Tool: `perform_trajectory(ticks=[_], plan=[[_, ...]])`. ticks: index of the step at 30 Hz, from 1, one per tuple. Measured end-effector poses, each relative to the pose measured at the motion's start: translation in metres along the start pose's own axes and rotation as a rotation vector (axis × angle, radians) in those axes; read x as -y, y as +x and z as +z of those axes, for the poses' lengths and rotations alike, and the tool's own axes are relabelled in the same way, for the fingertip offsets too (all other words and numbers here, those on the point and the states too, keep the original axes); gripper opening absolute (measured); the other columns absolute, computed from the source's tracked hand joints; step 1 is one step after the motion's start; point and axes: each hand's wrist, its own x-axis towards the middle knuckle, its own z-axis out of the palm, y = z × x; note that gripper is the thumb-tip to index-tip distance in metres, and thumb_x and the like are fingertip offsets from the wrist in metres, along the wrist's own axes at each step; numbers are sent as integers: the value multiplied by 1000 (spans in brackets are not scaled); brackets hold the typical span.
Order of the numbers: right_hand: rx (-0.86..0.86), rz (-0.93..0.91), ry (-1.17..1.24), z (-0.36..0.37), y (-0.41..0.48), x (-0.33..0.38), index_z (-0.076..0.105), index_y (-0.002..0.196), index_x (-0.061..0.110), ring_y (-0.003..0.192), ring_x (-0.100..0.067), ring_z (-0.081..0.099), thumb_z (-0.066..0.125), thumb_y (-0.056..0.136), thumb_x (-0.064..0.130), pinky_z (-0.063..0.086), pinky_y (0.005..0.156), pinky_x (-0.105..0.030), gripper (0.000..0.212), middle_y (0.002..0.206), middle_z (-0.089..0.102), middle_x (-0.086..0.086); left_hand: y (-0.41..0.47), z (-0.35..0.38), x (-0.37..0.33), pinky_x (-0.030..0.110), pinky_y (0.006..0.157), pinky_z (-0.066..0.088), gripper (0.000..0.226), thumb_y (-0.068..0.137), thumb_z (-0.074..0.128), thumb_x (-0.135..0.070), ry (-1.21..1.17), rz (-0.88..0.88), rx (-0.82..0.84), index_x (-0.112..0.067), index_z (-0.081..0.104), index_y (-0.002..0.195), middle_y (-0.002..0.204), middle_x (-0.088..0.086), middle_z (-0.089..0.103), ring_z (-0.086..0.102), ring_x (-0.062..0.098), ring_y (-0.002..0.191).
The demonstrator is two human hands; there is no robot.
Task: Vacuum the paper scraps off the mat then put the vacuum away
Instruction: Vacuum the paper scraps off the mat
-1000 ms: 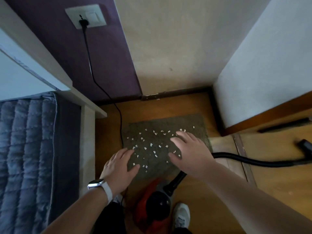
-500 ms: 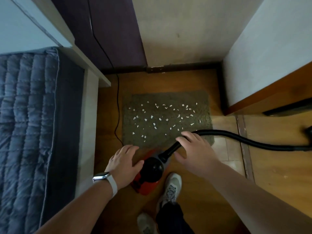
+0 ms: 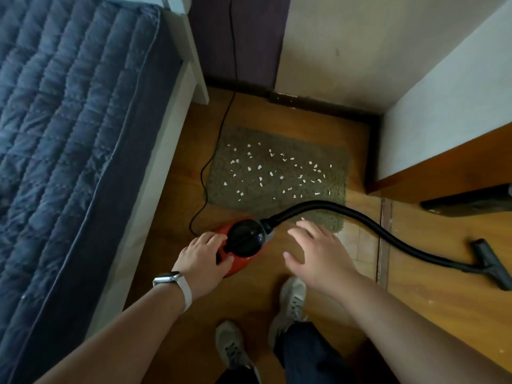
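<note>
A small red and black vacuum (image 3: 243, 245) stands on the wooden floor at the near edge of a grey-green mat (image 3: 327, 159). Several white paper scraps (image 3: 260, 178) lie scattered over the mat. The black hose (image 3: 388, 231) curves right from the vacuum to a black floor nozzle (image 3: 491, 266) lying on the floor. My left hand (image 3: 202, 257), with a watch on the wrist, rests on the vacuum's left side, thumb against the red body. My right hand (image 3: 318, 252) hovers spread just right of the vacuum, holding nothing.
A bed with a blue quilt (image 3: 69, 151) and white frame fills the left. A black power cord (image 3: 221, 128) runs down the purple wall to the vacuum. A white cabinet (image 3: 448, 106) with a wooden base stands at right. My shoes (image 3: 291, 300) are just behind the vacuum.
The view has tilted down and left. My left hand has come onto the vacuum's body. My right hand has let go of the hose end and hovers beside the vacuum.
</note>
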Motion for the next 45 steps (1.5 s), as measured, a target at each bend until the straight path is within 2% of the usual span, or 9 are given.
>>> perform_trajectory(ticks=[11,20,24,26,30,33,35,40,45], plan=[[134,-92,-97,71,47,-48,34,148,28,143,-16,25,40,96,53,27,117,-37,57,156,23,8,39,99,20,38,102,42,51,92,51,-47,-73,-122,-59,-28,43,139,139,-6,47,43,18,127],[-33,-296,-255,179,185,-132,45,142,23,138,-20,33,50,93,50,32,110,-40,56,149,37,3,159,233,56,39,101,43,59,89,51,-56,-2,-53,-217,-25,41,139,136,-3,46,45,20,123],[-153,-446,-362,213,237,-149,55,131,21,131,-25,44,51,86,52,40,104,-43,55,141,47,-2,190,258,84,36,87,48,55,90,45,-63,72,61,-253,-26,48,131,118,-5,57,55,17,106],[-224,-544,-456,222,260,-149,57,125,20,124,-28,50,45,81,56,44,97,-42,59,135,52,-4,199,266,95,36,73,51,52,89,40,-67,57,88,-289,-27,52,119,101,-8,62,60,14,88],[-286,-673,-599,230,294,-142,54,128,23,118,-26,53,55,81,60,47,95,-40,60,131,54,0,209,275,103,38,56,48,59,81,28,-80,133,137,-432,-26,52,91,74,-8,59,58,12,66],[-211,-643,-619,236,301,-144,48,134,27,120,-24,52,55,83,62,45,94,-39,62,132,52,3,208,276,98,35,54,47,51,81,33,-78,153,108,-442,-29,46,78,67,-8,56,56,10,62],[-152,-584,-607,240,301,-154,50,127,29,113,-25,55,56,83,62,45,87,-37,55,123,56,3,206,276,95,33,54,45,51,81,33,-79,190,81,-434,-29,40,71,67,-8,56,55,12,63],[-92,-524,-573,254,302,-178,47,104,27,94,-27,64,58,81,64,40,65,-31,45,101,63,2,191,280,115,31,54,43,60,74,24,-86,291,46,-456,-29,45,73,68,-8,54,55,13,66],[-56,-500,-518,260,302,-154,42,88,30,89,-25,65,61,80,60,38,62,-29,36,90,63,2,178,270,146,30,51,44,67,74,22,-86,358,43,-480,-24,49,74,66,-8,54,53,9,59]])
